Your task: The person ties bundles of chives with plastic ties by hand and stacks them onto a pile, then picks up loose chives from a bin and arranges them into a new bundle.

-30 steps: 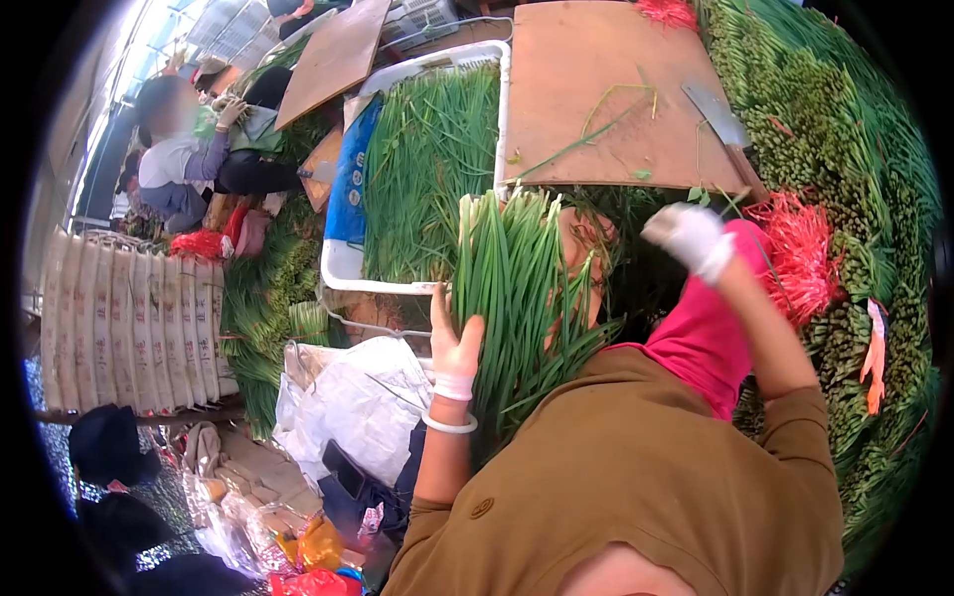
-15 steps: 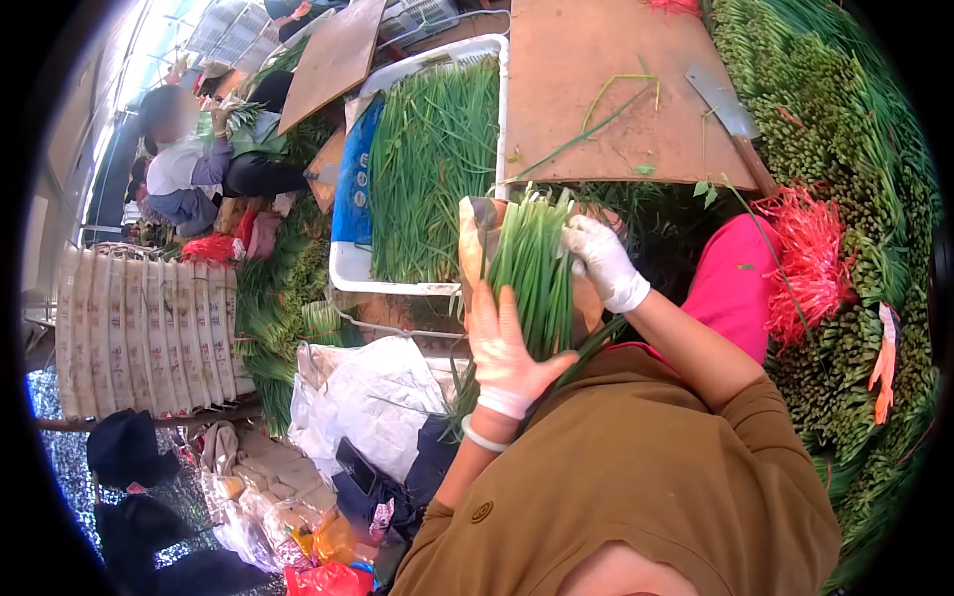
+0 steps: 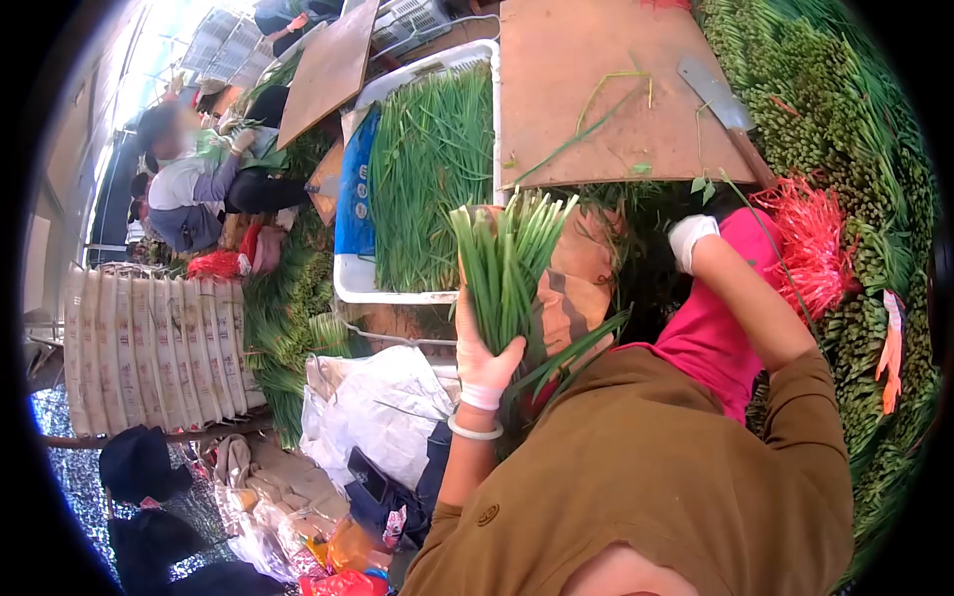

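Observation:
My left hand, in a thin white glove, is wrapped around a bunch of garlic chives. The pale cut ends point up and away from me, and some leaves trail toward my lap. My right hand, also in a white glove, is beside my pink-clad knee, away from the bunch. Its fingers are turned away, so their shape does not show. Behind the bunch lies an orange and brown patterned cloth.
A white crate of chives stands ahead. On a wooden board lie a cleaver and loose stalks. Red plastic strips hang near piled bundles at right. Another person sits at far left.
My right hand has let go of the chives and moved right, to beside my knee. My left hand, earlier spread against the bunch, now grips it, and the bunch tilts slightly.

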### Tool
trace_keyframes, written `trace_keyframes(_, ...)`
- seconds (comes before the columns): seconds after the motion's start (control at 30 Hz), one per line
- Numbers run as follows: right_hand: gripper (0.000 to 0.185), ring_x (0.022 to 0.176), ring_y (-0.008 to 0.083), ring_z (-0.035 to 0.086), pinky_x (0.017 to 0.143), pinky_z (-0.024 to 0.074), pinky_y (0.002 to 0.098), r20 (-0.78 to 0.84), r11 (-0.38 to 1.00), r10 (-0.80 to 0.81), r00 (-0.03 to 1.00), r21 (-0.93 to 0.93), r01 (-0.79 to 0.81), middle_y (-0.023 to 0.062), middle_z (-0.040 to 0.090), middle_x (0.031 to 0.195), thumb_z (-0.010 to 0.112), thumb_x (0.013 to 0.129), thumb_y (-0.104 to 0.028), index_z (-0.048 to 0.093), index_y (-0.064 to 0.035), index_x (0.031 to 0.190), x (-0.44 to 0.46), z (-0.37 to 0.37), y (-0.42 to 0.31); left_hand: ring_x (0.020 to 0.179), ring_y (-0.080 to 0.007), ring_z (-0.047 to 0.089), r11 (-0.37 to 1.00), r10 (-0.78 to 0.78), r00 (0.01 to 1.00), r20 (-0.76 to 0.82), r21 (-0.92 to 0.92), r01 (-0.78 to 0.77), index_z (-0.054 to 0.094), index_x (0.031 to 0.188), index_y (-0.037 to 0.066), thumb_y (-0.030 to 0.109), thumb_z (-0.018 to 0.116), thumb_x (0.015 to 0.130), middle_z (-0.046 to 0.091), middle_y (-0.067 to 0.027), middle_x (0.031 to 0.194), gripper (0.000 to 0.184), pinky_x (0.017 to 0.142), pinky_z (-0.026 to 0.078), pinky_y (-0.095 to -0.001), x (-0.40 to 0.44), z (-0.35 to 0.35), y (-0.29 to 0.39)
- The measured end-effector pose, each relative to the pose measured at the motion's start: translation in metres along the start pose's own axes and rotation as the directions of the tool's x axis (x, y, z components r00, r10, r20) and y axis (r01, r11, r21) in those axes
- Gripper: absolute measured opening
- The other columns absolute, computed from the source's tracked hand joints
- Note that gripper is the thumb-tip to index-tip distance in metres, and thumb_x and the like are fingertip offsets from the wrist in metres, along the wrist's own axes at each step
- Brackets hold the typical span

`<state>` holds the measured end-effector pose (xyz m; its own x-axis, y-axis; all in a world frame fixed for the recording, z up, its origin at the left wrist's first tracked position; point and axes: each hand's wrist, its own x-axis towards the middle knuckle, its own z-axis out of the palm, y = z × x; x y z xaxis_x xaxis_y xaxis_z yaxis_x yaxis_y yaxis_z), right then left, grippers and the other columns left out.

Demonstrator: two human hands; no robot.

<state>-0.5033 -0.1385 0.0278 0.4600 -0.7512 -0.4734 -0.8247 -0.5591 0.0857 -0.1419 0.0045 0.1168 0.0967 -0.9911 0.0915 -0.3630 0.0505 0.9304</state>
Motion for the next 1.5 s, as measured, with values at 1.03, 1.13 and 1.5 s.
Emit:
trace_keyframes(1.03, 0.027, 0.057, 0.0041, 0.052, 0.049, 0.0396, 0.0164, -0.24, -0.38, 0.501, 0.831, 0.802, 0.46, -0.0003, 0.06, 0.084, 0.046, 0.085, -0.002, 0.061, -0.0022, 0.107, -0.014, -0.122, -0.032, 0.114, -0.0214, 0.052, 0.872, -0.07, 0.995, -0.07, -0.489, 0.027, 0.029, 0.143, 0.001, -0.006, 0.053, 0.073, 0.047, -0.0114, 0.132, 0.075, 0.095, 0.044, -0.0328, 0.002, -0.023, -0.012)
trace_keyframes(1.13, 0.031, 0.063, 0.0027, 0.047, 0.054, 0.038, 0.0181, -0.274, -0.529, 0.282, 0.92, 0.755, 0.387, -0.0031, 0.056, 0.082, 0.061, 0.087, -0.006, 0.058, -0.0063, 0.118, 0.007, -0.126, -0.102, 0.114, -0.0214, 0.051, 0.874, -0.074, 0.996, -0.049, -0.484, 0.042, 0.029, 0.143, 0.001, -0.004, 0.054, 0.073, 0.047, -0.0114, 0.132, 0.075, 0.095, 0.044, -0.0331, 0.002, -0.024, -0.013)
trace_keyframes(1.5, 0.015, 0.067, 0.021, 0.064, 0.058, 0.0489, 0.0341, -0.113, 0.336, -0.643, 0.758, 0.848, 0.411, 0.0049, 0.066, 0.072, 0.057, 0.084, -0.023, 0.069, -0.0126, 0.084, -0.046, -0.117, -0.134, 0.109, -0.0209, 0.053, 0.741, -0.158, 0.986, -0.05, -0.666, 0.085, 0.032, 0.141, 0.001, -0.004, 0.048, 0.073, 0.05, -0.0114, 0.128, 0.07, 0.092, 0.045, -0.0312, 0.002, -0.038, -0.035)
